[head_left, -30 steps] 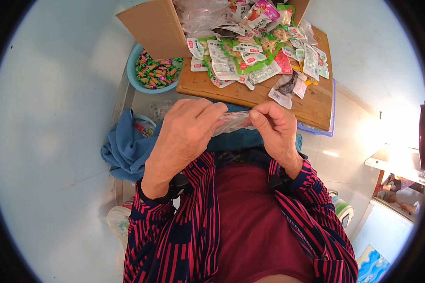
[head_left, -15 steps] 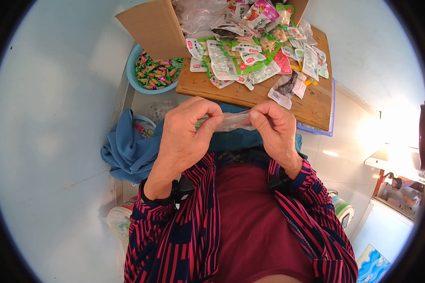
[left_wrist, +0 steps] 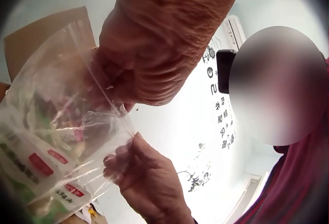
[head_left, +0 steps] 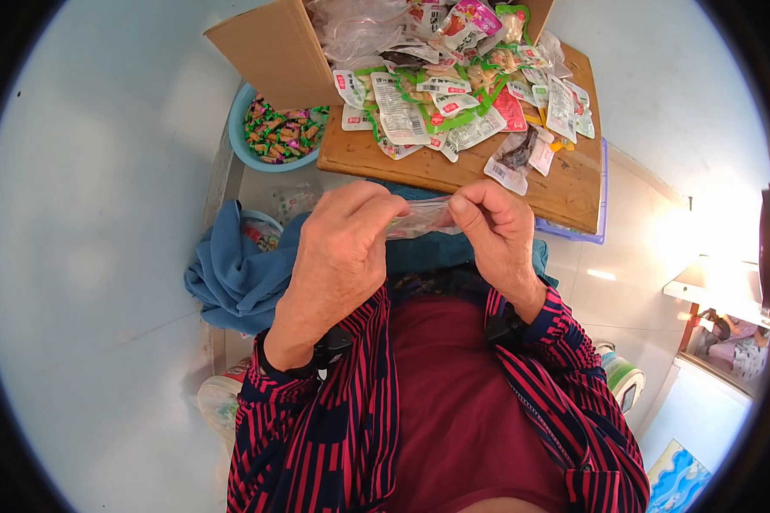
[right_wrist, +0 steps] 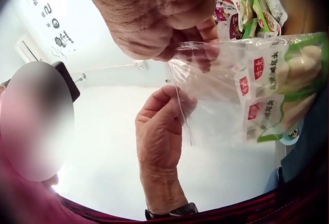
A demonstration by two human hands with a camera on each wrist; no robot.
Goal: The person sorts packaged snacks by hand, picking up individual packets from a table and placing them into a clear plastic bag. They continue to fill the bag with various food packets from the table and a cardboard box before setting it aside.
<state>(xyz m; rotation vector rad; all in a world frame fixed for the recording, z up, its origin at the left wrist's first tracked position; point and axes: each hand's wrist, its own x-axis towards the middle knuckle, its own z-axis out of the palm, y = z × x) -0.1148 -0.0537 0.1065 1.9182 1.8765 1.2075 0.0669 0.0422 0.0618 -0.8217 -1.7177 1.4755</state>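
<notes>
Between my two hands hangs a clear zip bag [head_left: 419, 220] with its zip edge uppermost. Several white and green snack packets [right_wrist: 267, 75] show through its plastic. My left hand [head_left: 338, 252] pinches one end of the zip edge, its knuckles turned up in the head view. At the other end, my right hand [head_left: 500, 235] holds the edge between thumb and curled fingers. In the left wrist view the bag [left_wrist: 56, 116] spreads below the zip, packets low inside it.
A wooden table [head_left: 385, 167] beyond the hands bears loose snack packets [head_left: 445, 103] and an open cardboard box [head_left: 274, 51]. To its left stands a blue basin [head_left: 239, 145] of wrapped candies. A blue cloth [head_left: 239, 274] lies beside the left forearm.
My left hand turned to show thumb and finger pinching the edge, then rolled back knuckles-up over the bag's end. The right hand stays nearly still.
</notes>
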